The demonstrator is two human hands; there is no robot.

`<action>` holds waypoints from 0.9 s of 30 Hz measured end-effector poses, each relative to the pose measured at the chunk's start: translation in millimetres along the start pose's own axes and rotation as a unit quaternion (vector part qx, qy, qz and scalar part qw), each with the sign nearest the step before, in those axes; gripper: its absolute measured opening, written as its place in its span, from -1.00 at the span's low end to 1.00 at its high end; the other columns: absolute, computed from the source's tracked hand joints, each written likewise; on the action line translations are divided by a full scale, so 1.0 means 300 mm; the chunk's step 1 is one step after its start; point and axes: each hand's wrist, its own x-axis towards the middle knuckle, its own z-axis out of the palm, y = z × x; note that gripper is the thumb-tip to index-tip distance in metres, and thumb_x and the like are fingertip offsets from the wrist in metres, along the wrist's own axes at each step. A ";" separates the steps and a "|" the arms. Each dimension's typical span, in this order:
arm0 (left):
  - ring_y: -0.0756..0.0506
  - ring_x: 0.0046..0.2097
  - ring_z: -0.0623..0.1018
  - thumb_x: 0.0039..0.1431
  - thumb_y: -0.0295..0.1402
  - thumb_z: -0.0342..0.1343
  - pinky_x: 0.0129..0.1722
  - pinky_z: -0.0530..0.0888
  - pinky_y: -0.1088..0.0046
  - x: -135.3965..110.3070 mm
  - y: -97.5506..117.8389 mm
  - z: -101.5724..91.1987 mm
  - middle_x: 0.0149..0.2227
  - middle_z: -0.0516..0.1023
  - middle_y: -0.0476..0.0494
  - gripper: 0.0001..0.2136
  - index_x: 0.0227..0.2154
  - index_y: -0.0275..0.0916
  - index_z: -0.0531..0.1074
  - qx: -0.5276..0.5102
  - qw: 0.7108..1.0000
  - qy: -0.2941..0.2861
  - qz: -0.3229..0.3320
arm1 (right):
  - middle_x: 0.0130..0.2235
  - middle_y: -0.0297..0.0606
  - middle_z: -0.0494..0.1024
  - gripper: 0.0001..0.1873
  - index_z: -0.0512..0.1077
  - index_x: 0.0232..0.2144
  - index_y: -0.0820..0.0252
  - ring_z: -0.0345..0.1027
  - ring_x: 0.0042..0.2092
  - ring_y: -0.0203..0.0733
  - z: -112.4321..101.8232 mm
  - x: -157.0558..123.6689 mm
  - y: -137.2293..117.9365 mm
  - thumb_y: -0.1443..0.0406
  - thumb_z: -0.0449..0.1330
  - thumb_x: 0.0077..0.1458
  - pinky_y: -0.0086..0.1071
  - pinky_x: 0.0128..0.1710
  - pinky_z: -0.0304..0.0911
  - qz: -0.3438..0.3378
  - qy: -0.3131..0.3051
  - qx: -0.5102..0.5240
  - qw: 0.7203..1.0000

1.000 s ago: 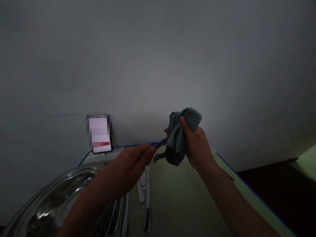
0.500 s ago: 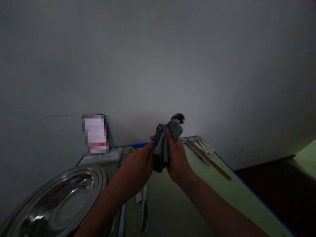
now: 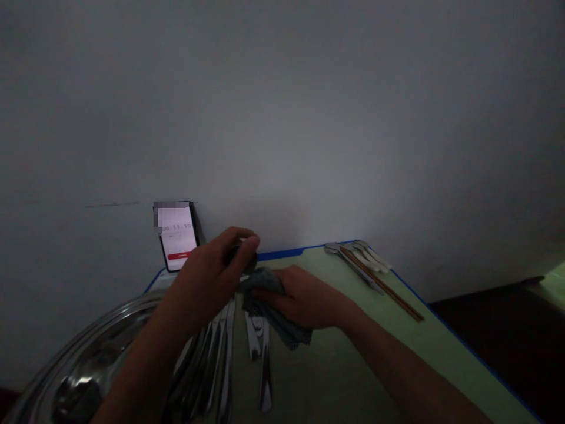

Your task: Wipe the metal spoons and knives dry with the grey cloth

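My left hand (image 3: 207, 277) is raised over the green table (image 3: 335, 365), its fingers pinched round a dark rounded piece of cutlery, seemingly a spoon (image 3: 244, 259). My right hand (image 3: 306, 300) lies low beside it, closed on a grey checked cloth (image 3: 282, 324) that is bunched against the spoon and hangs down to the table. The two hands touch at the cloth. Most of the spoon is hidden by my fingers and the cloth.
Several pieces of steel cutlery (image 3: 260, 353) lie on the table under my hands. A large oval metal tray (image 3: 75, 365) sits at the bottom left. A lit phone (image 3: 177, 237) leans on the wall. More spoons and chopsticks (image 3: 368, 268) lie at the far right, near the blue table edge.
Both hands have come down from chest height to just above the table. The cloth, held upright before, now lies low under my right hand, and the left hand has closed over the spoon.
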 end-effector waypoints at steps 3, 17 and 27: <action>-0.06 -0.46 0.50 0.17 -0.13 -0.15 -0.45 0.33 0.47 0.004 -0.018 0.002 -0.50 0.55 -0.05 -0.66 -0.45 -0.22 0.43 0.045 0.999 0.008 0.010 | -0.48 -0.32 0.45 -0.69 0.36 -0.45 0.20 0.25 -0.47 -0.35 -0.002 0.000 -0.007 0.18 -0.07 0.18 -0.46 -0.44 0.13 -0.006 -0.046 -0.031 0.998; -0.06 -0.37 0.48 0.24 -0.22 -0.17 -0.44 0.24 0.53 -0.011 -0.056 -0.079 -0.42 0.54 -0.13 -0.66 -0.29 -0.32 0.44 0.195 0.956 0.178 -0.125 | -0.55 -0.38 0.53 -0.67 0.49 -0.48 0.20 0.32 -0.55 -0.40 -0.150 -0.057 0.114 0.19 0.00 0.12 -0.55 -0.56 0.16 0.111 -0.145 -0.016 0.983; -0.02 -0.42 0.51 0.24 -0.24 -0.14 -0.41 0.33 0.53 -0.004 -0.024 0.008 -0.43 0.56 -0.05 -0.73 -0.31 -0.25 0.42 0.132 0.980 0.151 -0.011 | 0.02 -0.19 0.42 -0.39 0.17 0.12 0.10 0.31 -0.01 -0.24 -0.136 -0.058 0.114 0.12 0.14 0.01 -0.38 -0.06 0.20 0.094 -0.159 0.129 0.974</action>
